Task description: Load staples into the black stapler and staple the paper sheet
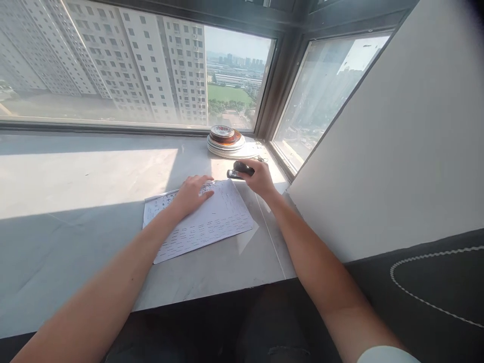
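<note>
Printed sheets of paper [212,222] lie at a slant on the pale marble sill. My left hand [192,194] rests on their upper part, fingers stretched and spread, pressing on the page. In my right hand [260,176] is a black stapler [242,169], its jaw end pointing left. The stapler is at the far right corner of the sheets; whether it touches them I cannot tell. My fingers and palm hide its rear part.
A stack of plates [226,143] stands in the window corner, just beyond the stapler. The marble sill [94,242] ends at a dark front edge near me. A white wall [397,151] slopes up on the right, with a beaded chain [401,264] hanging below it.
</note>
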Available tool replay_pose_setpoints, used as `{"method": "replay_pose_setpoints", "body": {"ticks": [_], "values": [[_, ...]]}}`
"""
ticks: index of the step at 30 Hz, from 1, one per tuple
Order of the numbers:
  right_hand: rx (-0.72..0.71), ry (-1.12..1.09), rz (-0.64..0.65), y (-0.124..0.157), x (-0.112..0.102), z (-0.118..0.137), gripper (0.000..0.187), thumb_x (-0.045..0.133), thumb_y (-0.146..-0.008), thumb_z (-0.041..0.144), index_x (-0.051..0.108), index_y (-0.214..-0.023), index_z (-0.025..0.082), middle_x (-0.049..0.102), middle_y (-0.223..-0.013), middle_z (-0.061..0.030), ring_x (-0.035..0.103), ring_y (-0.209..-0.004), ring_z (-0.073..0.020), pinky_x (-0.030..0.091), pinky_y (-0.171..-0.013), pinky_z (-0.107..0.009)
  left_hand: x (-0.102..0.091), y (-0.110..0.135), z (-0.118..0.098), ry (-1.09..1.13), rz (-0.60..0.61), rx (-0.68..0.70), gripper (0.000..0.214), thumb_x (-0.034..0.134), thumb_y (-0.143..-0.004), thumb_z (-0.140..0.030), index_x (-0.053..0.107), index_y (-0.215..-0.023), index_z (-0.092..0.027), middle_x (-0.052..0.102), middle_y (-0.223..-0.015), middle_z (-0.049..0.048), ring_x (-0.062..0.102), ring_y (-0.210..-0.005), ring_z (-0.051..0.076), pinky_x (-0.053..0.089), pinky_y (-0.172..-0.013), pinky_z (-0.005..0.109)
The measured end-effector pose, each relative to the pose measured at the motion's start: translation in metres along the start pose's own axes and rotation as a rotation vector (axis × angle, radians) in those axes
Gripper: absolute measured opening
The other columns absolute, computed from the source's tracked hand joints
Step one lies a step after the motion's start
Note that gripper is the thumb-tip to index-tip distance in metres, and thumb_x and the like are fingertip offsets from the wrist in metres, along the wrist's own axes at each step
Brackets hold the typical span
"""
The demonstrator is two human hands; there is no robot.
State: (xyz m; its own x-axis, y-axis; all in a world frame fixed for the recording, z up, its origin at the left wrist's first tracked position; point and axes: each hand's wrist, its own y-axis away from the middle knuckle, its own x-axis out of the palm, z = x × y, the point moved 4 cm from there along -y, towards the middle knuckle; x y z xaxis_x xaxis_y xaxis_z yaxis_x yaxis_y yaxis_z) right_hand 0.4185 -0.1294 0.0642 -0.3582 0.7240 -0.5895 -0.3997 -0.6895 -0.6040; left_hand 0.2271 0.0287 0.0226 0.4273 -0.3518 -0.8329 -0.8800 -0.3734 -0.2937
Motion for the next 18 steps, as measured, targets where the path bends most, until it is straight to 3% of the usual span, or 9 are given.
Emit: {"method": "replay_pose_setpoints", "body": {"ticks": [3,8,13,18], "values": [[0.078,0.126,0.007,0.000,-0.002,-0.012,0.032,0.073,-0.082,0.017,0.077,-0.112,0.026,0.077,-0.105,-0.0046,0.068,-0.098,-0.0264,0.051,-0.090,-0.042,0.001,0.001,0.002,-0.059,0.017,0.006,0.032,0.055,-0.098,-0.033,0.064,-0.128,-0.029,0.068,-0.120,0.0072,0.057,-0.117,0.031,0.042,-0.106,0.051],[0.152,0.097,0.084,0.001,0.002,-0.025,0.023,0.074,-0.077,0.016,0.079,-0.099,0.023,0.077,-0.099,-0.0055,0.070,-0.095,-0.0264,0.053,-0.088,-0.040,-0.002,0.002,0.006,-0.067,-0.010,-0.019,0.029,0.048,-0.099,-0.022,0.067,-0.120,-0.028,0.066,-0.108,0.0074,0.057,-0.110,0.029,0.043,-0.102,0.049],[0.097,0.015,0.187,0.001,0.006,-0.022,0.026,0.073,-0.075,0.016,0.079,-0.100,0.022,0.078,-0.100,-0.0062,0.070,-0.096,-0.0256,0.053,-0.087,-0.038,-0.003,0.002,0.011,-0.065,-0.069,-0.040,0.039,0.041,-0.096,-0.010,0.069,-0.117,-0.028,0.064,-0.106,0.0076,0.056,-0.107,0.028,0.043,-0.102,0.049],[0.027,-0.073,0.264,0.003,0.005,-0.010,0.025,0.067,-0.070,0.009,0.077,-0.089,0.021,0.077,-0.094,-0.0038,0.069,-0.091,-0.0228,0.053,-0.082,-0.035,-0.003,0.002,0.014,-0.054,-0.079,-0.061,0.044,0.039,-0.093,-0.006,0.072,-0.115,-0.027,0.063,-0.105,0.0078,0.056,-0.108,0.028,0.043,-0.103,0.048]]}}
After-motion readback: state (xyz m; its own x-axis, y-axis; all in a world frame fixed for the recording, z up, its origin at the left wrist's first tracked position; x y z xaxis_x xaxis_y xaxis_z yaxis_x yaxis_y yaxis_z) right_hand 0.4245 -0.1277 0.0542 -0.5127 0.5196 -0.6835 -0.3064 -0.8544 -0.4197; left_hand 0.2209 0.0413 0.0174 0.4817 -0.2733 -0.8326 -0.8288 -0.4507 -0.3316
